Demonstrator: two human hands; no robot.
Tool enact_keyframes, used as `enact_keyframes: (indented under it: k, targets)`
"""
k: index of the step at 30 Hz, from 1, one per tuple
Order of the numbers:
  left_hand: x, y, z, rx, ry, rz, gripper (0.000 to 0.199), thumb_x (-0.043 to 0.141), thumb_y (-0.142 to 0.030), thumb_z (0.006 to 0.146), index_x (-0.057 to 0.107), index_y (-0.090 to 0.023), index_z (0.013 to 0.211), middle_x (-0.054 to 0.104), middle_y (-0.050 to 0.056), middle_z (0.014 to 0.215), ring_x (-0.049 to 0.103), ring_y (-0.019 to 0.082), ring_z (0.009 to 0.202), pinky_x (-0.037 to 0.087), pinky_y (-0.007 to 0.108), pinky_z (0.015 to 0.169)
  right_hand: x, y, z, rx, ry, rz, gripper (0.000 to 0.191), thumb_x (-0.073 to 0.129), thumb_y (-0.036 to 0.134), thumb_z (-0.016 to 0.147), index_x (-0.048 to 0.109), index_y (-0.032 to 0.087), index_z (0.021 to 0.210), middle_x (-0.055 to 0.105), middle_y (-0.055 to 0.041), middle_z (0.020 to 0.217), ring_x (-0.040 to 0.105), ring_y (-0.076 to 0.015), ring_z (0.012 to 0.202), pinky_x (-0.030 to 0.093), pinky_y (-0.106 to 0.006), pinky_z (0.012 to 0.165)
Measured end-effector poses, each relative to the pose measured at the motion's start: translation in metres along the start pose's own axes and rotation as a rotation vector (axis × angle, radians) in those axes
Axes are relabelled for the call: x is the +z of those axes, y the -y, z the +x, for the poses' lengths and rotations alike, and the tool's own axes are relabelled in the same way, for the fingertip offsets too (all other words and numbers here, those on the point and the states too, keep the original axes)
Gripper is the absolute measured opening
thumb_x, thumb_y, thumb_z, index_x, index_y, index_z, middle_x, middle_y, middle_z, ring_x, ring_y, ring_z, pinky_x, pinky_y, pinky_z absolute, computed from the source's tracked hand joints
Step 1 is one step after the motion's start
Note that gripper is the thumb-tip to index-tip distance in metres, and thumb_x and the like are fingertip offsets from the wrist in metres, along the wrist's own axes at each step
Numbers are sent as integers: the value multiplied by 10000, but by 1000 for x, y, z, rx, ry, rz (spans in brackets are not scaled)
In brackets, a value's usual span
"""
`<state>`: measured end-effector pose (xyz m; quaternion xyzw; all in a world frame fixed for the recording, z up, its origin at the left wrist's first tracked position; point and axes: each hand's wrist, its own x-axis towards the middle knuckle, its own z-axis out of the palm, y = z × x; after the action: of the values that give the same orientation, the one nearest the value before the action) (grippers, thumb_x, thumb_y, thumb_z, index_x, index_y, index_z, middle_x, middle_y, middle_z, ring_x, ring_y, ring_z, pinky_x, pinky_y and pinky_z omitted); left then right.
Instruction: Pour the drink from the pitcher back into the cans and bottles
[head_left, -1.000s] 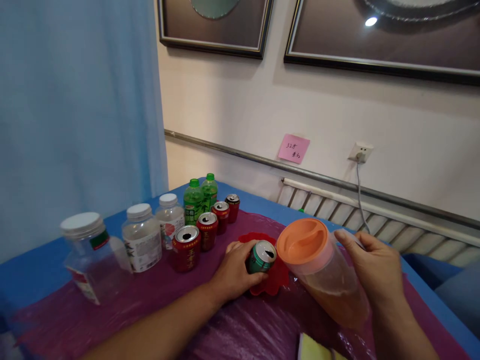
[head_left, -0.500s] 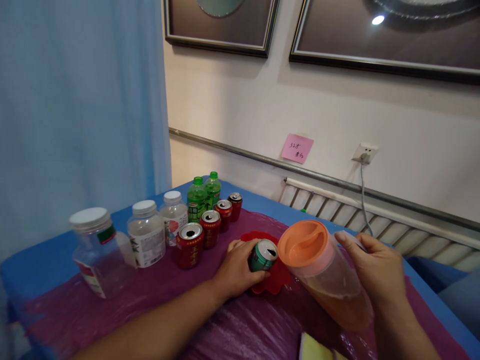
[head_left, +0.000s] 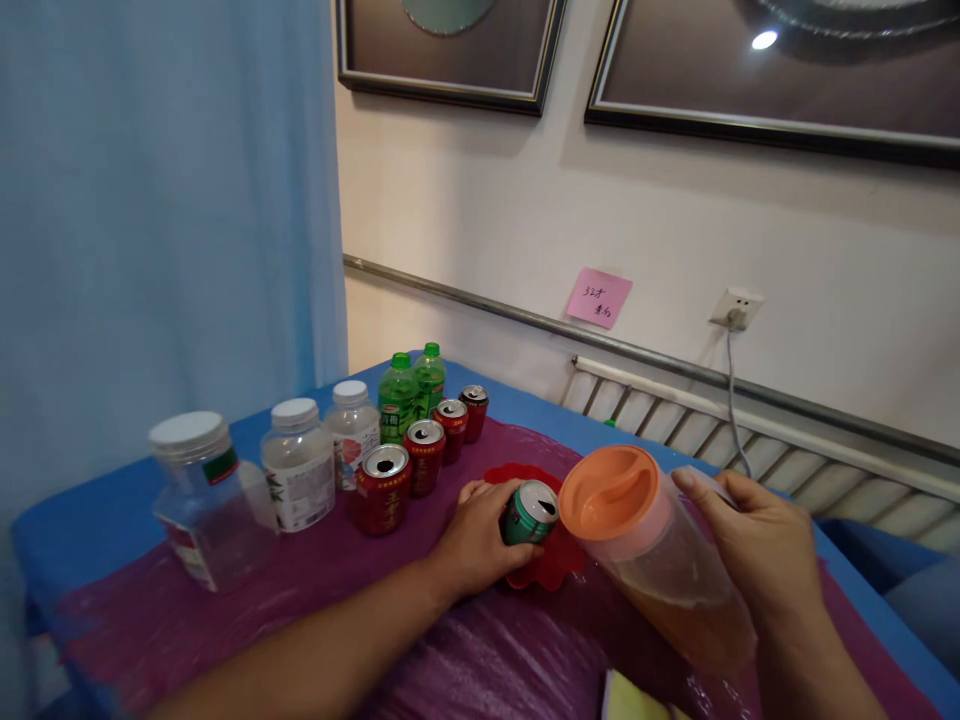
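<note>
My left hand is wrapped round a green can, which leans to the right above a red scalloped mat. The can's top is open. My right hand grips the handle of a clear pitcher with an orange lid. The pitcher tilts left, its lid close beside the can's top, and holds brownish liquid. Whether any liquid is flowing out cannot be made out.
Left of my hands stand several red cans, green bottles and clear jars with white lids. Purple plastic sheeting covers the blue table. A yellow sponge-like thing lies at the bottom edge. A radiator is behind.
The whole view has shifted slightly, so things appear a little further right. Both hands keep their grips, and the can and pitcher hold nearly the same pose.
</note>
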<state>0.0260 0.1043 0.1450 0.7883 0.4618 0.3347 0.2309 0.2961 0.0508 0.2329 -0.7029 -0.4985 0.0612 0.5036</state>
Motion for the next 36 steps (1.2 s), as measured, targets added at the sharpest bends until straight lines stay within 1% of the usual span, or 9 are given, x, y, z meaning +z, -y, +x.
enact_keyframes:
  k: [3, 6, 8, 12, 17, 22, 25, 30, 36]
  targets:
    - [0, 0, 0, -2, 3, 4, 710, 848, -317, 603, 579, -303, 1260, 683, 12, 1235, 589, 287, 1119, 298, 470, 1088, 0, 0, 0, 1, 7, -3, 518, 656, 658, 712, 480, 200, 544, 328, 44, 565, 342, -118, 557, 274, -225, 462]
    - [1, 1, -1, 3, 5, -2, 718, 848, -322, 610, 567, -304, 1270, 677, 15, 1258, 583, 287, 1146, 270, 482, 1110, 1, -3, 0, -9, 15, -15, 527, 657, 658, 710, 468, 200, 532, 321, 44, 565, 339, -116, 556, 272, -223, 459]
    - [1, 2, -1, 0, 6, -2, 738, 854, -336, 605, 559, -303, 1281, 670, 16, 1279, 576, 294, 1172, 248, 489, 1130, 1, -4, 0, -20, 17, -23, 526, 658, 654, 714, 468, 199, 531, 313, 45, 566, 333, -113, 555, 271, -221, 458]
    - [2, 4, -1, -1, 7, 8, 756, 857, -380, 597, 562, -310, 1290, 663, 16, 1305, 568, 312, 1206, 243, 496, 1147, 1, -4, -2, -36, 9, -26, 525, 662, 645, 721, 463, 199, 529, 313, 43, 569, 332, -111, 549, 270, -219, 449]
    - [1, 3, -1, -4, 28, 4, 750, 863, -378, 584, 575, -314, 1274, 672, 13, 1296, 578, 317, 1200, 238, 516, 1150, 1, -1, -3, -36, 5, -23, 517, 662, 653, 713, 483, 201, 537, 327, 40, 555, 350, -118, 538, 281, -223, 437]
    - [1, 2, -1, -14, 33, 3, 751, 860, -383, 586, 576, -305, 1277, 669, 23, 1307, 576, 317, 1206, 224, 511, 1159, 1, -2, -3, -70, 0, -23, 522, 657, 645, 728, 455, 208, 526, 322, 44, 546, 339, -115, 522, 275, -226, 427]
    - [1, 2, -1, -19, 38, -1, 762, 864, -380, 583, 571, -306, 1282, 660, 18, 1324, 563, 318, 1228, 207, 509, 1169, 1, -4, -2, -51, 13, -28, 511, 659, 642, 730, 479, 203, 541, 324, 44, 557, 350, -117, 536, 283, -220, 436]
    - [2, 3, -1, -16, 40, -9, 766, 864, -378, 586, 566, -308, 1289, 663, 8, 1317, 562, 313, 1230, 201, 509, 1173, 2, -4, -2, -29, 22, -36, 523, 658, 642, 724, 454, 203, 527, 311, 40, 574, 338, -116, 549, 270, -225, 448]
    - [2, 3, -1, -12, 46, -11, 766, 860, -392, 591, 563, -308, 1293, 657, 23, 1328, 561, 321, 1229, 196, 523, 1174, 1, -2, -4, -22, 18, -33, 523, 657, 623, 738, 417, 209, 527, 300, 43, 565, 327, -112, 537, 259, -230, 451]
